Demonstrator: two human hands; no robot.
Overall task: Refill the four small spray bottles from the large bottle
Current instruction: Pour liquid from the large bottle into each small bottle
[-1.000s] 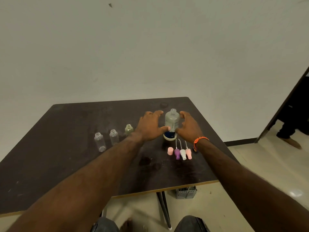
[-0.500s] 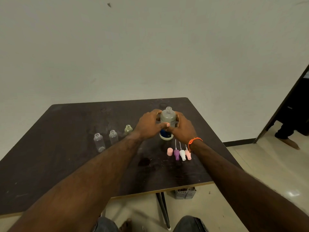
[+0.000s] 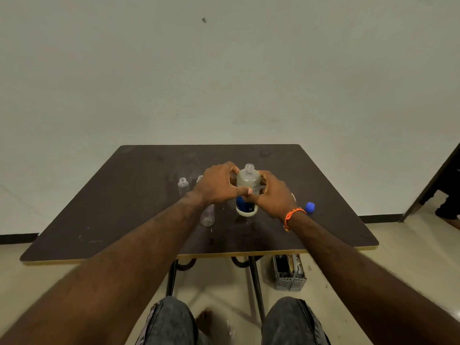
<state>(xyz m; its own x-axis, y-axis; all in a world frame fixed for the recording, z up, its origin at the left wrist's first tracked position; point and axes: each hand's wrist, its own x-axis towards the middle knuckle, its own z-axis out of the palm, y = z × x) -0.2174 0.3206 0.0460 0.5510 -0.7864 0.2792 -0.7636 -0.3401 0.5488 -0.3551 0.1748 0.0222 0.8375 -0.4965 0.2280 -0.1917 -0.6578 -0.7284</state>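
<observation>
Large bottle (image 3: 247, 190) uncapped | blue label, writing unreadable | both hands grip it: left (image 3: 219, 185), right (image 3: 272, 195)

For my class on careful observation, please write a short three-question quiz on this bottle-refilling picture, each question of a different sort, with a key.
1. True or false: the large bottle has its cap on.
2. Multiple choice: where is the blue cap? A) on the large bottle B) on the table, to the right of the right hand C) on the floor
3. Short answer: which hands hold the large bottle?

Key:
1. False; its neck is open.
2. B.
3. Both; the left hand and the right hand grip it from either side.
</observation>
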